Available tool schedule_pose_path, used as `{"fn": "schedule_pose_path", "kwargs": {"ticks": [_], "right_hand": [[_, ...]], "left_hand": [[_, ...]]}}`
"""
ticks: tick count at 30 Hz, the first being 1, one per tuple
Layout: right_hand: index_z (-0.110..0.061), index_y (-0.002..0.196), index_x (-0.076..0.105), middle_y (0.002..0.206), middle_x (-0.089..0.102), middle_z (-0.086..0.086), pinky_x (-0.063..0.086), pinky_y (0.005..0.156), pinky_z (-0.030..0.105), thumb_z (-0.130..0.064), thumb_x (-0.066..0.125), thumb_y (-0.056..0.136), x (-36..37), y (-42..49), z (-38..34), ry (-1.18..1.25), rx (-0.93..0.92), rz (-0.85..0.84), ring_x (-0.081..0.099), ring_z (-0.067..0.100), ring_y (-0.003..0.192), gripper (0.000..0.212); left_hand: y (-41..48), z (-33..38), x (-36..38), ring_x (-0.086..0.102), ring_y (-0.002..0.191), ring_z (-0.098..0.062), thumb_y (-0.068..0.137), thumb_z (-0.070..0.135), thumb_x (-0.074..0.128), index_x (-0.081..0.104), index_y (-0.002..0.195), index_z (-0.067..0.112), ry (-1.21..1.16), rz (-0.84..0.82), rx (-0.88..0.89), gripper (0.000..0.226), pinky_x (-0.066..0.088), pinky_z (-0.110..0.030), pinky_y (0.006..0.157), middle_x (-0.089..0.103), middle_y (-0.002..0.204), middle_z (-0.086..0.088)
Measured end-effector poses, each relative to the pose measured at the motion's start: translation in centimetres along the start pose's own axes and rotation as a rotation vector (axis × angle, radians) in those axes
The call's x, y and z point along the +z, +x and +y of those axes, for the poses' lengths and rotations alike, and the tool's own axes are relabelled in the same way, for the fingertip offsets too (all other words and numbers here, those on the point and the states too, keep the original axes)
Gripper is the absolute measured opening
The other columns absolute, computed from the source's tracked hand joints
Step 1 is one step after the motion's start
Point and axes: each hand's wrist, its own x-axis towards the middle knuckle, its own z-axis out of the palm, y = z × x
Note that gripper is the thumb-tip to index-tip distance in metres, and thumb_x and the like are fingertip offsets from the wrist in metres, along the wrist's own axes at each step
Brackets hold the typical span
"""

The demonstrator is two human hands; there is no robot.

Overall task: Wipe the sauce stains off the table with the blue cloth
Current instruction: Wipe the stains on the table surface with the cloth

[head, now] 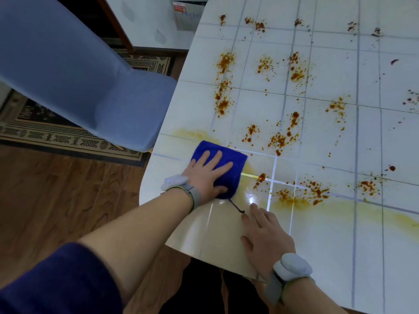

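Your left hand (207, 175): it lies flat on top of the blue cloth, fingers straight and slightly spread, palm pressing down. It does not pinch or curl round anything.
Your right hand (265, 236): it rests flat on the bare desk close to the near edge, fingers straight and spread, holding nothing. It is near the cloth but does not touch it.
Blue cloth (238, 155): a folded, fluffy, deep blue pad on the desk's near left part, under your left hand. A thin dark loop (237, 207) trails from its near corner towards your right fingertips.
Sauce stains (281, 139): clusters of orange-brown splatter dot the desk beyond and to the right of the cloth, all the way to the far edge. One blob sits just right of the cloth.
Smears (294, 201): pale yellow streaks run along the near right side of the desk, and another lies beyond the cloth at the left edge.
Desk (328, 245): glossy white top with a thin grey grid pattern and rounded corners.
Wrists: a grey band (181, 184) sits on your left wrist and another (290, 270) on your right. A dark blue sleeve (56, 279) is pushed up your left arm.
Beside the desk: a blue upholstered chair (90, 75) stands to the left, on a patterned rug (68, 139) over a wooden floor (56, 196).
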Motion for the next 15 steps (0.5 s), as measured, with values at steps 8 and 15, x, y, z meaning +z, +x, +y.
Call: {"fn": "schedule_pose_path", "kwargs": {"ticks": [8,15], "right_hand": [[-0.026,0.103,0.067,0.127,0.057,-0.003,0.055,0.051,0.026,-0.037,0.074,0.064,-0.5,0.2,-0.1,0.058,-0.02,0.031,0.055,0.021,0.106,0.041],[-0.028,0.108,0.063,0.13,0.054,-0.003,0.057,0.064,0.029,-0.045,0.067,0.067,-0.9,0.6,0.3,0.073,-0.014,-0.041,0.053,0.02,0.112,0.045]], "left_hand": [[-1.3,3.1,1.7,-0.019,0.148,-0.024,0.096,0.056,0.043,-0.001,0.15,0.05,0.108,-0.005,0.186,0.071,-0.004,-0.048,0.12,-0.018,0.161,0.011],[-0.2,5.0,0.7,-0.017,0.147,-0.032,0.098,0.049,0.041,-0.001,0.151,0.045,-0.043,0.024,-0.119,0.068,-0.002,-0.054,0.118,-0.018,0.162,0.005]]}}
